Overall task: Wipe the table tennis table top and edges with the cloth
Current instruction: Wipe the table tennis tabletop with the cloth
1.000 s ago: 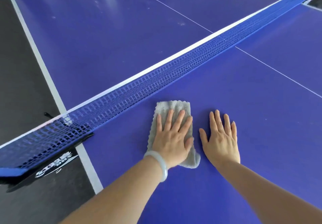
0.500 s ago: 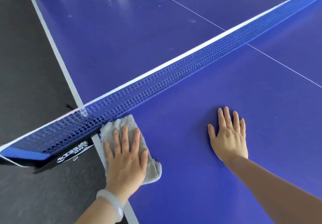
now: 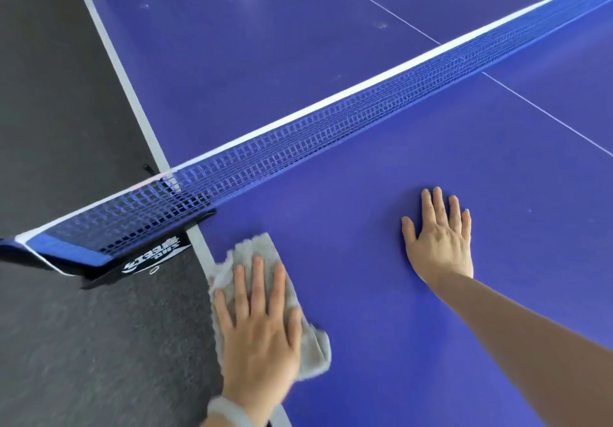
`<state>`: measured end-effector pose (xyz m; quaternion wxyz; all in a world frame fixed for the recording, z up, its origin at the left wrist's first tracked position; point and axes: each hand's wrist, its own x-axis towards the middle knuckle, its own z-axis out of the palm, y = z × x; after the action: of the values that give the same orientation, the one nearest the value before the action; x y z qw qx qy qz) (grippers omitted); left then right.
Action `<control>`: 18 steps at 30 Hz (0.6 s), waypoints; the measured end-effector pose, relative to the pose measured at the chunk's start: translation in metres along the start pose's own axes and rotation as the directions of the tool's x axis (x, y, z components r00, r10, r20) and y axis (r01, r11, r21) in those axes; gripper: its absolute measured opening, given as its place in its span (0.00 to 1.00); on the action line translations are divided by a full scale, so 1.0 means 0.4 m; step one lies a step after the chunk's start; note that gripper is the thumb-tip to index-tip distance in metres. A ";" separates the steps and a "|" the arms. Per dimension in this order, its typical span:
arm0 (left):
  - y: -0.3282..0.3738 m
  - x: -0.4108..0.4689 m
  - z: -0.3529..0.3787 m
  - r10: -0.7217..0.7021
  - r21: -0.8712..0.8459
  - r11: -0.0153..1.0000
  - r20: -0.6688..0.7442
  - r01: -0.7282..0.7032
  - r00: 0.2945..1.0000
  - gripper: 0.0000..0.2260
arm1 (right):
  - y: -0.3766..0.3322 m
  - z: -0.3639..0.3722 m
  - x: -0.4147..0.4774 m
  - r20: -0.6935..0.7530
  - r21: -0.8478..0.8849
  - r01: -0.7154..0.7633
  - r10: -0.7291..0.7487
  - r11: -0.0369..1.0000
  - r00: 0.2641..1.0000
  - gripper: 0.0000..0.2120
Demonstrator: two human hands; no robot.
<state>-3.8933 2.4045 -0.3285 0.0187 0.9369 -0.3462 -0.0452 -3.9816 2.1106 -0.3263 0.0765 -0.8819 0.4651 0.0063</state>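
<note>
Hands flat, fingers straight: left hand [image 3: 262, 327] presses the crumpled grey cloth [image 3: 253, 252] on the white side edge of the blue table tennis table [image 3: 358, 297] at 7 o'clock (near the blue mesh net [image 3: 298, 143]); right hand [image 3: 441, 240] rests on the top at 4 o'clock.

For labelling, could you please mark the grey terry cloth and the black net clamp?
Grey terry cloth [image 3: 253, 246]: head view, bare far corner.
Black net clamp [image 3: 150, 260]: head view, its printed face.

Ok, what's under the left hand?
The grey cloth, pressed flat by the left hand across the white edge line of the table. The surface beneath the cloth is covered, so its cleanliness cannot be seen.
</note>
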 end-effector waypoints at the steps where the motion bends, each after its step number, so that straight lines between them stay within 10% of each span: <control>1: 0.003 -0.033 0.002 0.033 -0.006 0.999 -0.004 -0.034 0.999 0.29 | 0.001 -0.001 0.000 -0.003 0.001 0.002 -0.002 1.000 1.000 0.32; 13: -0.112 0.222 -0.033 -0.097 0.083 0.992 0.021 0.095 0.995 0.28 | 0.001 -0.004 -0.007 0.035 -0.017 0.044 -0.043 0.999 0.998 0.31; 18: -0.016 0.041 -0.019 -0.050 0.017 0.999 0.040 0.050 0.998 0.29 | -0.075 -0.025 -0.087 0.022 -0.083 0.309 -0.308 0.948 0.951 0.28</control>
<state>-3.8758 2.3987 -0.3224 0.0031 0.9443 -0.3233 -0.0620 -3.9774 2.1541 -0.3096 0.0410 -0.9462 0.3206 0.0178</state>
